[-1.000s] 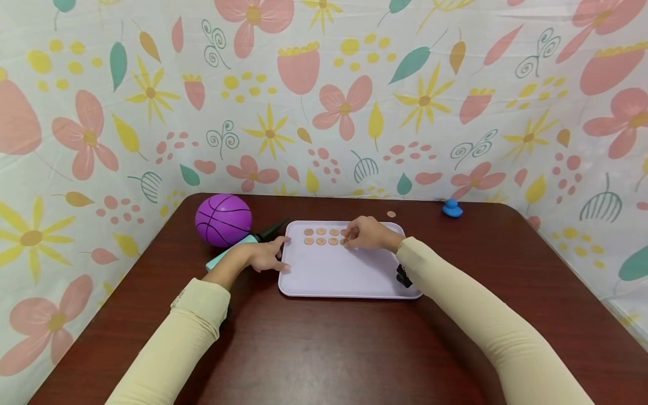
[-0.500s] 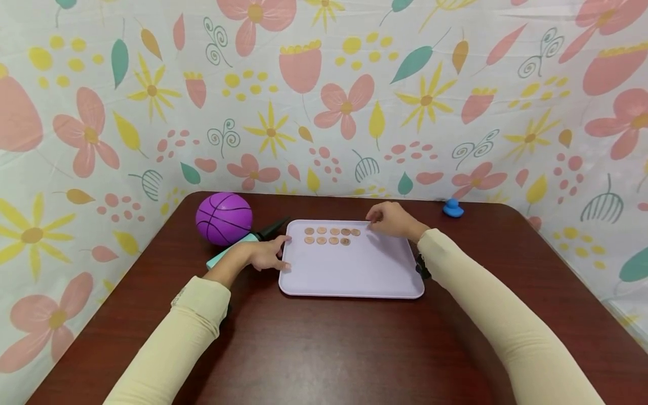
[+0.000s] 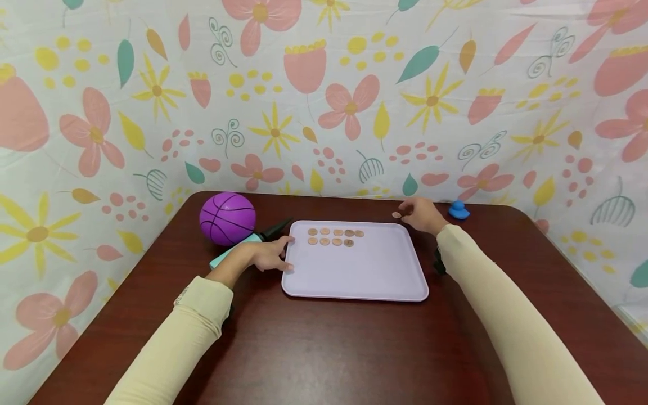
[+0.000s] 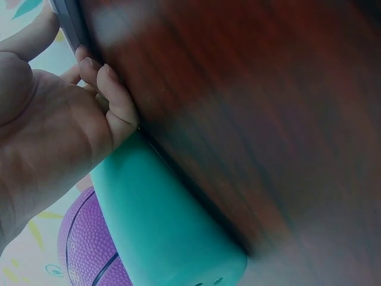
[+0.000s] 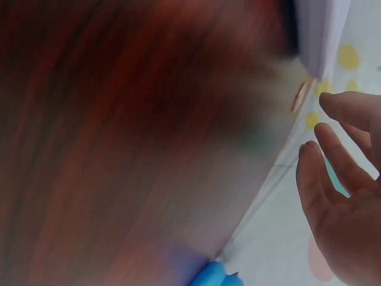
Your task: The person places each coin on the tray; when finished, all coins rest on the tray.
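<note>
My left hand rests against the left edge of the lilac tray, thumb and index finger spread along the rim. In the left wrist view its other fingers bend loosely beside a teal, tapered object. Two rows of copper-coloured coins lie in the tray's upper left part. Behind the tray's far right corner, one more coin lies on the table. My right hand is just right of that coin, thumb and fingers apart. The right wrist view shows a gap between its fingertips and the coin.
A purple basketball sits at the table's back left, beside the teal object, which has a black pointed end. A blue rubber duck stands near the back edge, right of my right hand. A flowered cloth hangs behind the table.
My right hand has left a coin at the end of the tray's far row and moved right and back over the rim to the loose coin. The left hand stays at the tray's edge.
</note>
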Tool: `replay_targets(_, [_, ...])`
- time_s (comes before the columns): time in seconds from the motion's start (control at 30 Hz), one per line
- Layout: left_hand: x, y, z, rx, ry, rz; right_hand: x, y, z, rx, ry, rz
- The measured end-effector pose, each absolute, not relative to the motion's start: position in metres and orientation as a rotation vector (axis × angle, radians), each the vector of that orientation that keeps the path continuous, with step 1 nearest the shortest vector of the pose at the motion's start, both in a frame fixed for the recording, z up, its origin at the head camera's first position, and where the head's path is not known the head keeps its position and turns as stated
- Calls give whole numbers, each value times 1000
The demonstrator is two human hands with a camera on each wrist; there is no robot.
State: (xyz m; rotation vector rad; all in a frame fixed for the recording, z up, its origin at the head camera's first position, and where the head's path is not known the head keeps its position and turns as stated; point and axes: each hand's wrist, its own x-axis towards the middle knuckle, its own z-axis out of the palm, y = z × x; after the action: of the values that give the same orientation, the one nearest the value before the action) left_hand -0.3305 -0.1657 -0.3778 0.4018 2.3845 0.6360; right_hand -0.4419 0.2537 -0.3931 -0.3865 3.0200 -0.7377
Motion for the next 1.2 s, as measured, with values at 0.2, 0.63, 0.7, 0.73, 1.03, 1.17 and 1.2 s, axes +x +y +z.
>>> replay_targets(0.2, [-330,-164,-379,401,2387,629,-447,256,-399,-526,2954,-687])
replay_targets(0.63, [-331,-164,-378,463,2427,559,-454,258,-403,-725,3011,-502])
replay_targets(0.7, [-331,-165,-377,463,2432,554,-453,257,-402,-706,2999,-518])
replay_targets(0.73, [-331,-165,-377,463,2431,556,-453,256,-402,-701,2989,-523])
replay_targets(1.03, [-333,-165,-381,478,2440,564,-459,256,-400,-615,2953,-497])
replay_targets(1.17, [-333,-166,-381,480,2453,539,-462,256,-398,-545,2874,-488])
replay_targets(1.2, [-333,-166,-381,480,2451,540,-462,255,-397,-521,2852,-485])
